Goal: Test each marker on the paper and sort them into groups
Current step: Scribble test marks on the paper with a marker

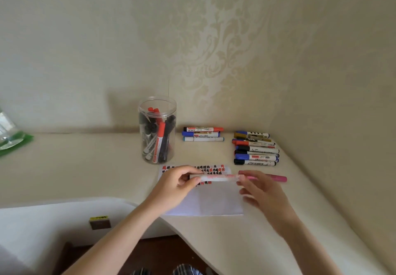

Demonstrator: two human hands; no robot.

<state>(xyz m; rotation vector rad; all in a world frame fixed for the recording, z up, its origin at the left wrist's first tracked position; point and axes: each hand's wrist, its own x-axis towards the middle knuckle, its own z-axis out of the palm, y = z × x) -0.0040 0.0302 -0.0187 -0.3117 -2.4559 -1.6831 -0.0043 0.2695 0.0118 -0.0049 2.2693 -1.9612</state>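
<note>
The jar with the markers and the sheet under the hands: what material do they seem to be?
The jar looks like clear, glossy plastic, possibly glass: the markers inside show through its wall and the rim catches light. The sheet looks like thin matte white paper: it lies flat, with written marks along its far edge.

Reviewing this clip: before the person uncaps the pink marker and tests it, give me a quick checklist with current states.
1. Pink marker held at both ends: ok, left hand grips the barrel end, right hand the cap end.
2. Cap off: not ok, still on.
3. Paper under the hands, blank space free: ok.
4. Sorted groups apart: ok, back group and right group lie separately.
5. Jar upright, markers remaining: ok.
6. Marker's ink working: cannot tell.
</note>
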